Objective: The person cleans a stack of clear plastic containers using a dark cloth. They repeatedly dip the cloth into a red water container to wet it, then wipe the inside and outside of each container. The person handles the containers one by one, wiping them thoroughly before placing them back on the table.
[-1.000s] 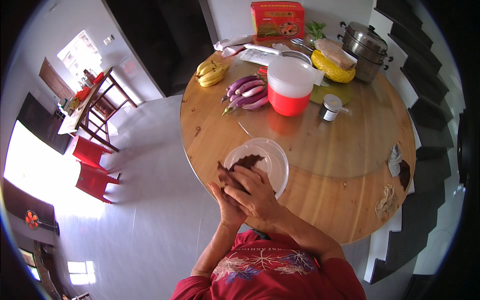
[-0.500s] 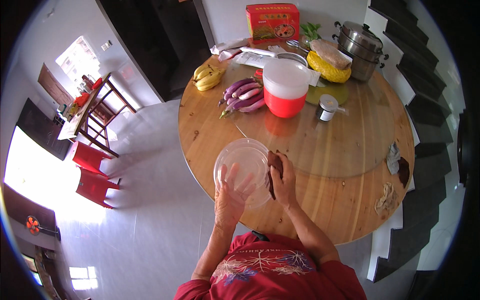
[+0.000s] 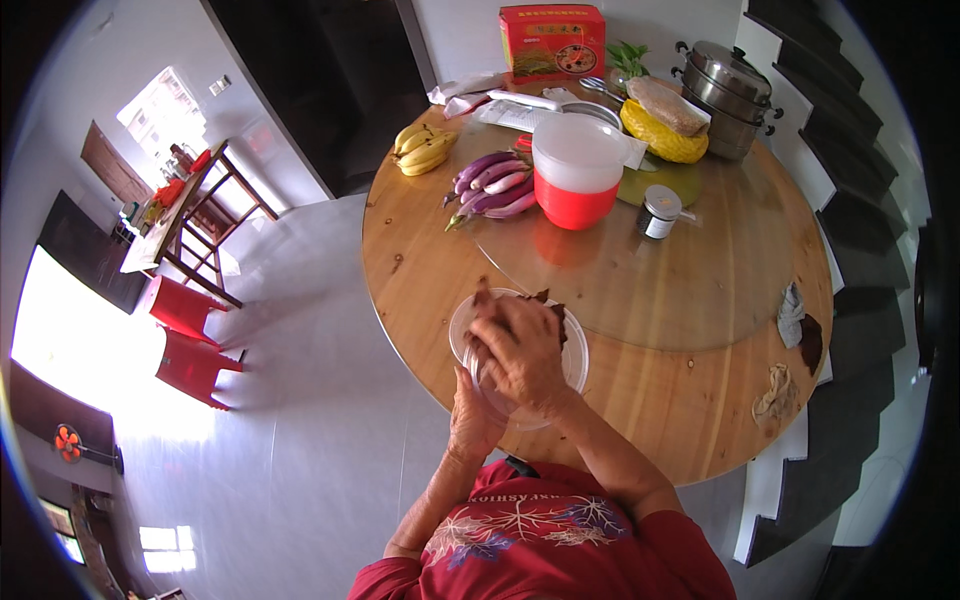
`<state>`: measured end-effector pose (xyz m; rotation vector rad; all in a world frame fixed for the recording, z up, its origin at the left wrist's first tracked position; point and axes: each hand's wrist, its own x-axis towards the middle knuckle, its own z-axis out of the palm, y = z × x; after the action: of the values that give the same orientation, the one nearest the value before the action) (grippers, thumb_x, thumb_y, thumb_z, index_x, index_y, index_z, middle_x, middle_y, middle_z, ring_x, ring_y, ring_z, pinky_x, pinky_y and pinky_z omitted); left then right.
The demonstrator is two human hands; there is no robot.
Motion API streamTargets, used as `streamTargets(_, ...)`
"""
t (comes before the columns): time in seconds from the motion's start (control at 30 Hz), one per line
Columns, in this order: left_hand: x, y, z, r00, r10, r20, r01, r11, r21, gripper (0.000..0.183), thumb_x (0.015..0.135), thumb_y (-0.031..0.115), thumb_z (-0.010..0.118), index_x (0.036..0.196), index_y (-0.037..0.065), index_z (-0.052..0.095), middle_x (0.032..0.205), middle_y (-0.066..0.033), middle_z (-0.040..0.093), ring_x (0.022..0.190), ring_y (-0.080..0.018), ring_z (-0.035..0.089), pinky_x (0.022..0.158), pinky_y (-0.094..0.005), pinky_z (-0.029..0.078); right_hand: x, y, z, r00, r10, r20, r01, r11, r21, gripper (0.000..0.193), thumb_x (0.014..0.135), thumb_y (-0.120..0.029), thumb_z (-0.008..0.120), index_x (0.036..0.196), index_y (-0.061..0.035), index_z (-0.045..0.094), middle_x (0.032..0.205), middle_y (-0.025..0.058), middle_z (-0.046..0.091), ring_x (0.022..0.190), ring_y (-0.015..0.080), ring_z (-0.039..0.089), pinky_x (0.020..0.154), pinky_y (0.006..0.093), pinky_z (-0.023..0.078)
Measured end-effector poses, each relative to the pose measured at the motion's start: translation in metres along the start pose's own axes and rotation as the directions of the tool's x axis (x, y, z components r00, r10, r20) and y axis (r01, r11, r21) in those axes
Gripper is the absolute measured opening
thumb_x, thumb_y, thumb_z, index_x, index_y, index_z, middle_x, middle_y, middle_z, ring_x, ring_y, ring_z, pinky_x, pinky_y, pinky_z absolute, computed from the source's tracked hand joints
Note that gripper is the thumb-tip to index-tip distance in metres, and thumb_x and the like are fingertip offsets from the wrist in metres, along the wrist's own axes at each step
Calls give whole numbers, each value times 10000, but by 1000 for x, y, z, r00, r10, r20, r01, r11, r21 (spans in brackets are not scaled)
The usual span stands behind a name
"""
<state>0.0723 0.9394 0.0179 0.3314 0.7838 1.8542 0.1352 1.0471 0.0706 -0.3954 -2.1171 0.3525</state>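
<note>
Largest first: we have a round wooden counter [image 3: 660,400] before us, dark stairs [image 3: 865,350] climbing past its right side and two red stools [image 3: 190,368] on the floor off to the left. A glass disc [image 3: 700,285] lies over the middle of the counter. On the far side we note a steel pot [image 3: 728,105] with a domed lid, near the stairs, and a red box [image 3: 552,42] standing by the wall. Nearer us, a stack of tubs [image 3: 577,165], whitish above and red below, stands upright, with purple eggplants [image 3: 497,185] heaped just to its left and a yellow bundle [image 3: 660,135] behind it to the right. At the near edge, in front of the wearer, is the round clear plastic [image 3: 574,365]; lid or shallow tub, we cannot tell. Both hands are at it. The left hand [image 3: 477,415] supports its near left side, fingers partly hidden; the right hand [image 3: 522,350], blurred, lies across the top, fingers bent, with a brown cloth [image 3: 558,312] beneath and showing past the knuckles. How firmly it grips, we cannot tell. Smaller finds: bananas [image 3: 424,152] left of the eggplants, three crumpled rags [image 3: 775,395] along the right edge, and a dark jar [image 3: 660,215] right of the tubs.
</note>
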Motion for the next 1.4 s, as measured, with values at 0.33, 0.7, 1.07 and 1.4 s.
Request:
streamTargets(0.33, 7, 3, -2, 1000, 21, -6, -21, 991, -129, 764, 927, 694, 319, 1499, 189, 287, 1527, -78, 336, 1369, -320, 372, 1112, -487, 335, -31, 5, 4, 999, 9, 44, -12, 997, 70, 474, 737, -154, 686, 1202, -99, 608, 1242, 166, 552, 1158, 342, 525, 970, 472, 384)
streamTargets(0.7, -1, 14, 2, 991, 98, 95, -111, 983, 145, 623, 975, 503, 476, 1481, 172, 327, 1497, -60, 384, 1315, -330, 443, 998, -550, 453, 13, 5, -2, 1000, -23, 12, 24, 998, -63, 309, 770, -204, 688, 1072, -169, 632, 1035, 88, 585, 1077, 242, 568, 943, 434, 378)
streamTargets(1.07, 16, 16, -31, 995, 84, 48, -79, 992, -99, 610, 954, 423, 569, 1456, 171, 329, 1479, -133, 362, 1199, -439, 519, 839, -536, 549, -49, 56, -35, 579, 680, 449, -478, -164, 863, 397, 820, 13, 594, 1211, -29, 539, 1072, 68, 634, 971, 167, 624, 866, 293, 516)
streamTargets(1.4, 15, 25, 8, 993, -89, -83, 84, 994, -64, 648, 951, 516, 515, 1483, 227, 284, 1386, -145, 457, 1191, -335, 534, 806, -426, 556, -39, 17, -43, 962, 219, 162, -272, 804, 529, 484, 716, -1, 760, 1156, -41, 563, 997, 143, 631, 773, 201, 627, 692, 321, 526)
